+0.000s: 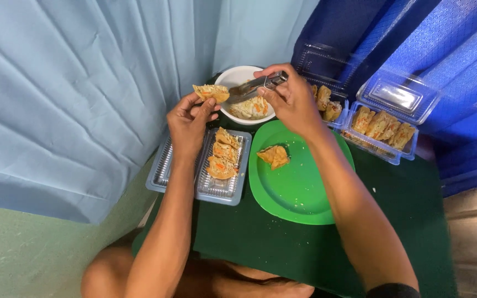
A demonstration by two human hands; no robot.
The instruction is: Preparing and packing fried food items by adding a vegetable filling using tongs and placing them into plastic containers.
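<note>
Fried wrapper pinched in left hand over clear tray; right hand clamped on metal spoon above white bowl. Green plate on tabletop.

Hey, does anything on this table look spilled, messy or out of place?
Only small things: crumbs are scattered on the green plate around its two fried pieces. The clear containers sit open and filled in rows; nothing looks tipped or spilled.
</note>
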